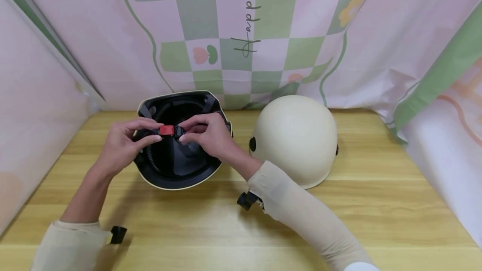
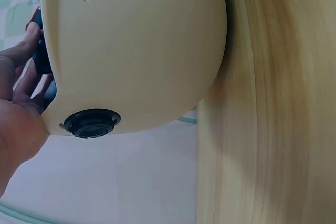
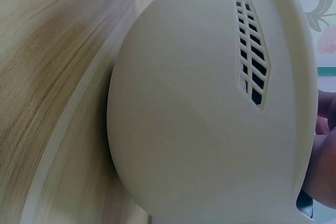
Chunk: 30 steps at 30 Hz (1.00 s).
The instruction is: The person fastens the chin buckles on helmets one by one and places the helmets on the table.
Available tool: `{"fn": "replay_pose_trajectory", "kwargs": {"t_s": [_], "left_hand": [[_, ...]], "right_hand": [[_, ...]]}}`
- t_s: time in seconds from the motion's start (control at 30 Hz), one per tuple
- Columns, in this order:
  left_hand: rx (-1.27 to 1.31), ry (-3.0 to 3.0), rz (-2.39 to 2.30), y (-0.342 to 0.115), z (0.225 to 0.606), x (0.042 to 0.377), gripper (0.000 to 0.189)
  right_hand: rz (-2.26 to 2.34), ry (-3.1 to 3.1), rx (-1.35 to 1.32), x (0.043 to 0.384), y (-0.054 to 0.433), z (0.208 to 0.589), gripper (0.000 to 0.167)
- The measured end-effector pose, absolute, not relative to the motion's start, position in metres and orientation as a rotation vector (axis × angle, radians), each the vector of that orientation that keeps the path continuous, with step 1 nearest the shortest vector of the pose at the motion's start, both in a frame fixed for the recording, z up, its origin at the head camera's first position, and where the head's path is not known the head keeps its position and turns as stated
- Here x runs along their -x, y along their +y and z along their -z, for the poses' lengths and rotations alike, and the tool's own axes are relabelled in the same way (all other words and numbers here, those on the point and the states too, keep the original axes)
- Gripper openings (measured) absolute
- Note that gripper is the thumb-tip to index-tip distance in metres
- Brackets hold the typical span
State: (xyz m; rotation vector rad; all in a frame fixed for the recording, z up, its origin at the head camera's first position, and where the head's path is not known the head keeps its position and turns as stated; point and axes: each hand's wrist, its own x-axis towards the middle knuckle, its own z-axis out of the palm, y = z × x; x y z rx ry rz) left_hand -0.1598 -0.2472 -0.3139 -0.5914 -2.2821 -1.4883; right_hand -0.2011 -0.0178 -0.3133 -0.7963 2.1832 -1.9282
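We see a red and black buckle (image 1: 167, 130) over the open side of an upside-down helmet (image 1: 180, 182). Our left hand (image 1: 122, 142) pinches its red end; our right hand (image 1: 214, 135) pinches its black end. Another helmet (image 1: 295, 137) sits close by on the wooden table (image 1: 188, 229).

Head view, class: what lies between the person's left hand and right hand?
In the head view, a red and black buckle lies between the left hand and the right hand, over the upturned helmet.

Printed curtains (image 1: 272, 18) around a wood-grain table (image 1: 188, 229) suggest a screened-off workspace.
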Motion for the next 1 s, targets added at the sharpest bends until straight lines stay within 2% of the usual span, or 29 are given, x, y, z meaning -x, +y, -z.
{"fn": "replay_pose_trajectory", "kwargs": {"t_s": [0.23, 0.5, 1.0], "left_hand": [[0.600, -2.295, 1.451, -0.2472, 0.3141, 0.1605, 0.021], [0.623, -2.337, 1.335, -0.2465, 0.3144, 0.1605, 0.026], [0.654, -2.425, 1.162, -0.2432, 0.3138, 0.1590, 0.031]], "right_hand": [[1.922, 2.202, 0.768, 0.2001, -0.0187, 0.3136, 0.025], [1.870, 2.218, 0.867, 0.2018, -0.0153, 0.3141, 0.023], [1.679, 2.297, 0.929, 0.2018, -0.0088, 0.3123, 0.032]]}}
